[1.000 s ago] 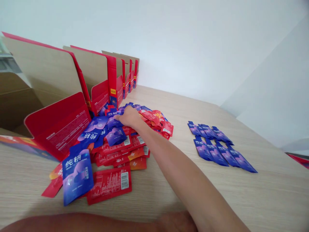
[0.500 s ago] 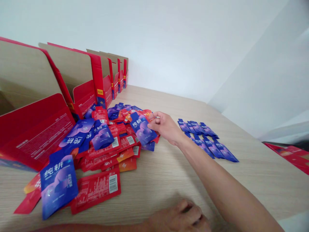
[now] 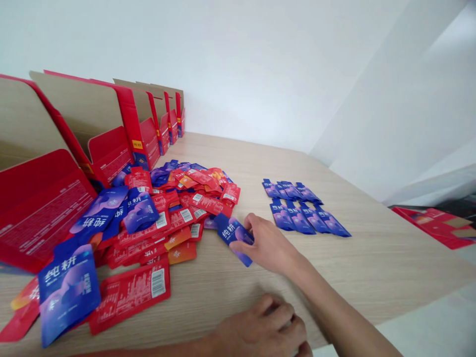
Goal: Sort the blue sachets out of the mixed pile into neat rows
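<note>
My right hand (image 3: 268, 244) grips a blue sachet (image 3: 231, 233) just above the wooden table (image 3: 372, 267), between a loose pile of red and blue sachets (image 3: 167, 208) on the left and two short rows of blue sachets (image 3: 303, 208) on the right. My left hand (image 3: 262, 329) rests palm down on the table near the front edge, fingers loosely curled, holding nothing I can see. A large blue sachet (image 3: 67, 292) lies at the pile's near left corner.
Open red cardboard boxes (image 3: 111, 134) stand in a row along the left, flaps up. More red packaging (image 3: 435, 225) lies at the far right. A white wall runs behind the table. The table's front edge is near my left hand.
My right hand reached into the pile, took a blue sachet and pulled it back toward me and to the right. My left hand has come further into view at the bottom.
</note>
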### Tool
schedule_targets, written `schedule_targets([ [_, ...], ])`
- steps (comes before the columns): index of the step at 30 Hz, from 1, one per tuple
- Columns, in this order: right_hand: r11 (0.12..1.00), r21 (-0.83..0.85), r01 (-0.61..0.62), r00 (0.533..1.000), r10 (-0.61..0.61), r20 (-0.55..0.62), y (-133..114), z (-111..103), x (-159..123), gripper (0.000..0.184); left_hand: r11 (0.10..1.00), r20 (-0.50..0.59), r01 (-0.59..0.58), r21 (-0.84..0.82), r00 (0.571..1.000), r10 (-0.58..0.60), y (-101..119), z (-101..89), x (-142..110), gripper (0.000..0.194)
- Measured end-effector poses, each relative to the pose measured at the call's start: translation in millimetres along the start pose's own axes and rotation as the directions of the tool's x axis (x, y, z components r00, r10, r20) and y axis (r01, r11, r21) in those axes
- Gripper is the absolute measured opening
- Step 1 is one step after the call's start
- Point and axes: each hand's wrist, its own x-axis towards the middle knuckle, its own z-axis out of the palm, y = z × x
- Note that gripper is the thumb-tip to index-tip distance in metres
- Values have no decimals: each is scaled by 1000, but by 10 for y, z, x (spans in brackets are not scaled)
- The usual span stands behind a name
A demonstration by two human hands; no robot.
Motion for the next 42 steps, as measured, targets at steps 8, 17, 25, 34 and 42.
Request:
schedule_targets([
  [8,987,-160,-6,1000,11,29,-182,21,-166,32,999,-38,46,-27,998,-47,25,67,-34,18],
  [17,962,-267,53,996,-32,84,-222,-10,-183,27,998,-67,64,4,996,-63,28,156,-53,19],
  [25,930,-365,50,997,-67,-33,-116,-200,-183,23,996,-92,88,34,992,-85,65,202,-72,23],
  [34,817,-455,-354,932,267,-245,990,-1044,1062,41,999,-58,8,39,998,-6,-17,70,-9,20],
  [42,747,-439,-499,863,475,-174,1402,-843,1707,57,997,-107,62,-34,992,-66,23,195,-85,16],
])
